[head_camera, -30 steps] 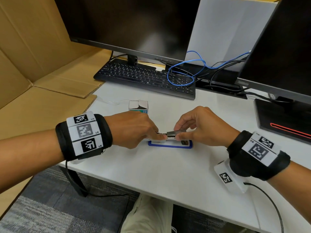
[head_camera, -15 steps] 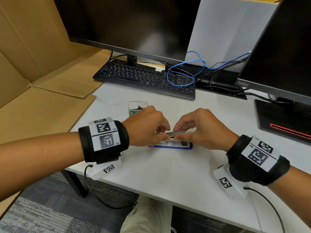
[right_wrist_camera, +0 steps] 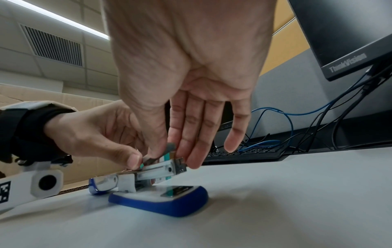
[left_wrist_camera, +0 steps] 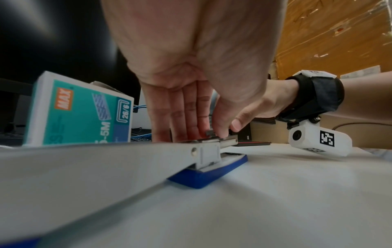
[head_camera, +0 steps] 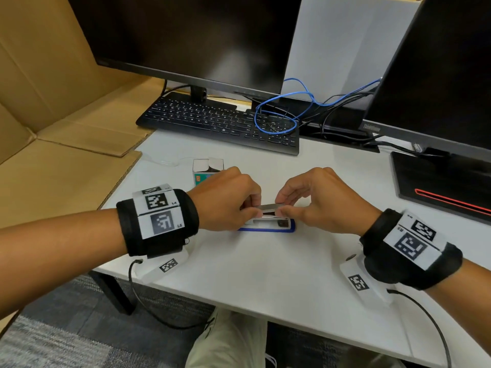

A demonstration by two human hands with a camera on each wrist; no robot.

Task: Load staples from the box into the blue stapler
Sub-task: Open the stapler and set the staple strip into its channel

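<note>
**Staple strip meets the open magazine**

Head view: the blue stapler point(head_camera: 267, 226) lies crosswise on the tabletop point(head_camera: 265, 274), box point(head_camera: 206, 171) just behind; both hands meet over it.

Left wrist view: left hand point(left_wrist_camera: 191, 109) pinches the strip end.

Right wrist view: right hand point(right_wrist_camera: 191, 117) pinches the staple strip point(right_wrist_camera: 169, 149) above the magazine, its long axis along the channel.

Both hands' fingers point(head_camera: 252, 205) hide the blue stapler point(head_camera: 268, 226)'s staple channel.

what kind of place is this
Most likely an office workstation: two dark monitors, a black keyboard and tangled cables on a white desk, with a panelled ceiling and vent above.
</note>
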